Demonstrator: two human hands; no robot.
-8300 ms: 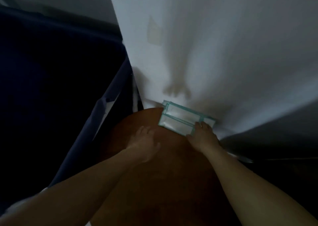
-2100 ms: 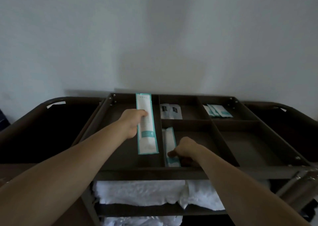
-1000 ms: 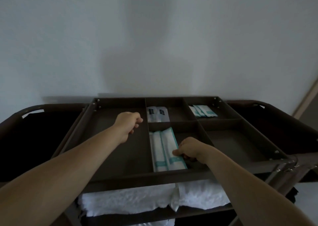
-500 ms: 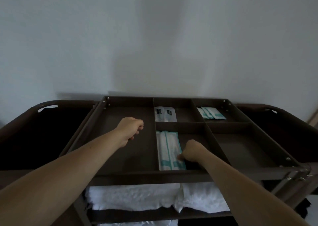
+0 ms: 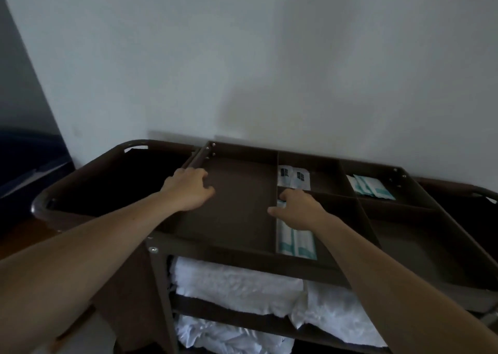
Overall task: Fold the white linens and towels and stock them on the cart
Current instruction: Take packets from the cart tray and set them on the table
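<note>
Cart up against the wall, top tray split into compartments. Left hand over the left edge of the big left compartment, fingers loosely curled, nothing in them. Right hand down on 2 long teal-and-white packets in the middle front compartment, thumb out toward the divider, fingertips hidden under the knuckles, so cannot tell whether pinching or just resting. Small sachets in the compartment behind, teal packets back right. Folded white towels stacked on the shelf just beneath the tray, crumpled white linen on the shelf below.
</note>
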